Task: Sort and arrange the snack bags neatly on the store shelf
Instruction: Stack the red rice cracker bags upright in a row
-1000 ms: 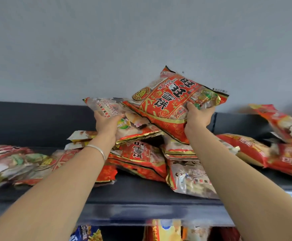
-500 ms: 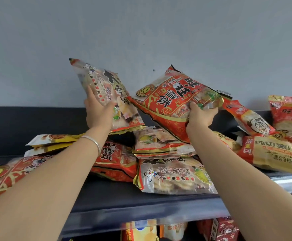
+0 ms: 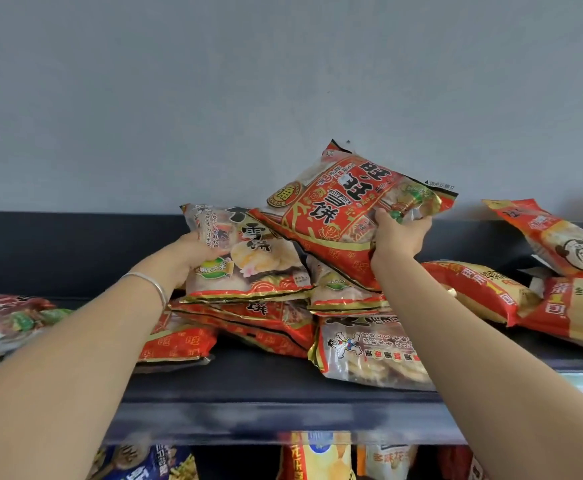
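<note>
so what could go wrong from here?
The right grip holds the red bag by its lower edge, tilted above the pile; it could slip.
The pale front bag lies near the shelf lip; a nudge may drop it.
The left grip has the white bag resting on that uneven pile; it may slide.

Soft even light, grey wall (image 3: 283,81) flatly lit, faint sheen on snack bags (image 3: 349,209), shelf (image 3: 266,379) edge bowed by the wide lens, left edge blurred, dim below.
</note>
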A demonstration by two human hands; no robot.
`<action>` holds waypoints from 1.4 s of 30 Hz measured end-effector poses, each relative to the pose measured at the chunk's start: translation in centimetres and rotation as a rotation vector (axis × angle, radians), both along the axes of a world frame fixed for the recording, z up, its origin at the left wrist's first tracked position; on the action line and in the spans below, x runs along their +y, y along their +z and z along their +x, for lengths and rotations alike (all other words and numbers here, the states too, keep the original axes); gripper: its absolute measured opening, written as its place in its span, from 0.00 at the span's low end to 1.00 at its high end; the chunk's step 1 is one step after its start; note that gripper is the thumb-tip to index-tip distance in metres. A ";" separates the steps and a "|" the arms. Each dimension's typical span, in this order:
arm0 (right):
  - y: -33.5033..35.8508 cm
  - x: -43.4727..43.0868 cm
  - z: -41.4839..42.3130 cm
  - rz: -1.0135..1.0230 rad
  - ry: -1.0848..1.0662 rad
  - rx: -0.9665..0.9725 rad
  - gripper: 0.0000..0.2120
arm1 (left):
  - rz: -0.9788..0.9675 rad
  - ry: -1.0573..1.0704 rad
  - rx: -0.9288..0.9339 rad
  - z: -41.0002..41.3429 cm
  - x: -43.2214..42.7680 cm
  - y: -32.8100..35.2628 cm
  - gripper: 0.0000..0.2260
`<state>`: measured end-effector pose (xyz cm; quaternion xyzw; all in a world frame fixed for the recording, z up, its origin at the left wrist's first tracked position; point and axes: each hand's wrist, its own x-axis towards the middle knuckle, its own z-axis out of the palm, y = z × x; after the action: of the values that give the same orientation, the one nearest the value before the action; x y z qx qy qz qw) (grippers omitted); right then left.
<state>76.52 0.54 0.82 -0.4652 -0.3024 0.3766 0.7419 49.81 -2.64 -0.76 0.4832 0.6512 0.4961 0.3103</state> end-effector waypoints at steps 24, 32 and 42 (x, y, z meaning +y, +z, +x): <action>-1.9 0.1 -4.6 -0.012 0.149 -0.094 0.38 | 0.245 0.171 0.169 0.2 0.6 -1.2 0.22; -1.3 0.1 -11.9 0.060 0.328 -0.089 0.30 | 0.263 0.068 0.004 -6.2 -2.6 -0.2 0.20; -0.8 -2.3 -29.2 0.158 0.538 -0.102 0.31 | 0.215 0.158 -0.140 -22.0 -9.0 0.1 0.20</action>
<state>47.28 -1.80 0.01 -0.3274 -0.4804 0.5111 0.6331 27.76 -11.66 -0.61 0.4250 0.6072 0.6184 0.2613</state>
